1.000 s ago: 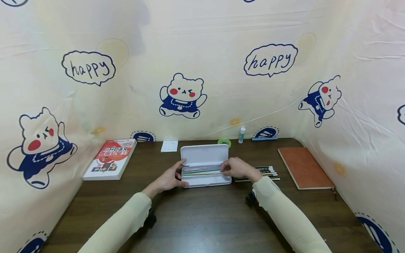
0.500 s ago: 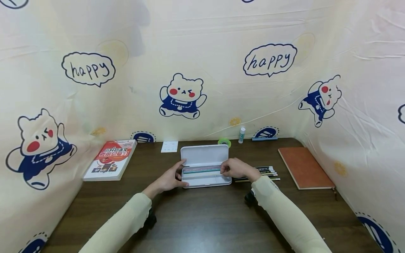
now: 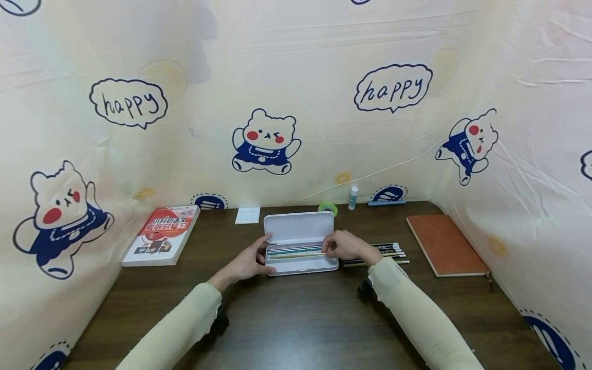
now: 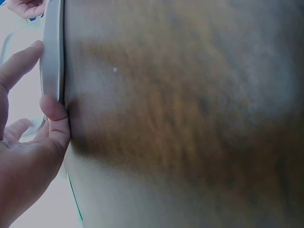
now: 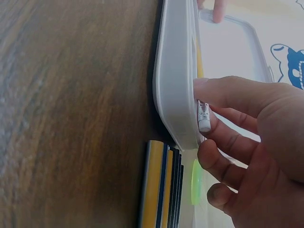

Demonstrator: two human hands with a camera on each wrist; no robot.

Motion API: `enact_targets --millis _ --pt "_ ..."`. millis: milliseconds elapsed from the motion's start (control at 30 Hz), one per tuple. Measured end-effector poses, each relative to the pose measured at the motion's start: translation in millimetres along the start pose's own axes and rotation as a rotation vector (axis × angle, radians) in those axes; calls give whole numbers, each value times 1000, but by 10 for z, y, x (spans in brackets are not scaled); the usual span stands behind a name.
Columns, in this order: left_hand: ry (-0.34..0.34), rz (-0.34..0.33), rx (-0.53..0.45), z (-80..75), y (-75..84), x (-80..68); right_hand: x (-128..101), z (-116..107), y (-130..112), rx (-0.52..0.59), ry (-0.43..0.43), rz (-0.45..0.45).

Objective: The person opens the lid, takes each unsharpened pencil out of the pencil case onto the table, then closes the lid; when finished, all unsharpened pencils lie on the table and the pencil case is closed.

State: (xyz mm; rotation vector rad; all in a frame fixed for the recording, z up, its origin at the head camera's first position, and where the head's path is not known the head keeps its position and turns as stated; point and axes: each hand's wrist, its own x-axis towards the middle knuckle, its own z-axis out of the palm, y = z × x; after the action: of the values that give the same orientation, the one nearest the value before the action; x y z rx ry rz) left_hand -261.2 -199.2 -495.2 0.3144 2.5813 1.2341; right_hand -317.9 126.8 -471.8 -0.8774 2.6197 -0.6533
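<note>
The right hand (image 3: pixel 344 245) pinches the eraser end of a pencil (image 5: pixel 203 117) between thumb and fingers (image 5: pixel 228 97), at the right end of the open pencil case (image 3: pixel 300 257); the rest of the pencil lies along the tray among other colored pencils (image 3: pixel 291 251). The left hand (image 3: pixel 247 262) rests against the case's left end, thumb (image 4: pixel 53 108) pressed on the near rim and the forefinger stretched along the far side, fingers mostly straight and not curled round anything.

A pencil like this is likely light, thin and stiff, with a smooth painted shaft that could roll or slip, so a pinch near the end ferrule seems a sound hold. The case looks like hard, light plastic that could slide on the tabletop (image 3: pixel 296 318), hence bracing its end makes sense.

A row of more pencils (image 3: pixel 386 253) lies just right of the case. Further out sit an orange notebook (image 3: pixel 444 245), a red book (image 3: pixel 162 234), a glue stick (image 3: pixel 353 197) and a green tape roll (image 3: pixel 328 207).
</note>
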Motion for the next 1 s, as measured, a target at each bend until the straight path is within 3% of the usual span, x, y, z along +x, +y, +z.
enact_targets --millis 200,533,1000 --pt "1 -5 -2 -2 6 0 -76 -79 36 45 33 19" --pt "2 -5 5 -14 11 10 -329 -306 180 53 107 -71" --pt "-6 1 -8 -2 -19 3 -908 -520 566 124 166 64"
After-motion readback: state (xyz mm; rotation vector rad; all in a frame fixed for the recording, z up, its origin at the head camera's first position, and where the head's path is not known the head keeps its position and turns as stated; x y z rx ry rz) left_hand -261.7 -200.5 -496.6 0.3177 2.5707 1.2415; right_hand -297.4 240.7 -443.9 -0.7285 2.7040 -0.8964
